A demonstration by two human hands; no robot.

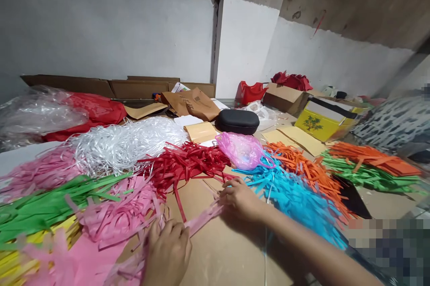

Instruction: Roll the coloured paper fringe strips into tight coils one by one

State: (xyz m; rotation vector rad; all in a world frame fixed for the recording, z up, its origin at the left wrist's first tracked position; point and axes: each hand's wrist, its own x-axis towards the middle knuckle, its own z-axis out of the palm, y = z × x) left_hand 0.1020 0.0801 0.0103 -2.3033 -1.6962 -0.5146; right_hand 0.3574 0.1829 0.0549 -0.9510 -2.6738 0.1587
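My left hand (167, 252) at the bottom middle and my right hand (240, 198) just above and to its right both pinch a strip of pink paper fringe (204, 221), which stretches between them. Both hands rest over a brown cardboard sheet (215, 250). Bundles of cut paper strips surround them: pink (114, 216) and green (50, 205) at left, red (184, 165) ahead, blue (292, 196) and orange (312, 178) at right. White curled strips (127, 145) lie beyond the pink and red bundles.
A pink plastic bag (242, 150) and a black zip case (237, 121) sit beyond the strips. Farther back stand flattened cardboard (141, 88), a cardboard box (282, 99), and a yellow printed box (324, 120). Clear plastic wrap (36, 113) and red bags (90, 113) lie at back left.
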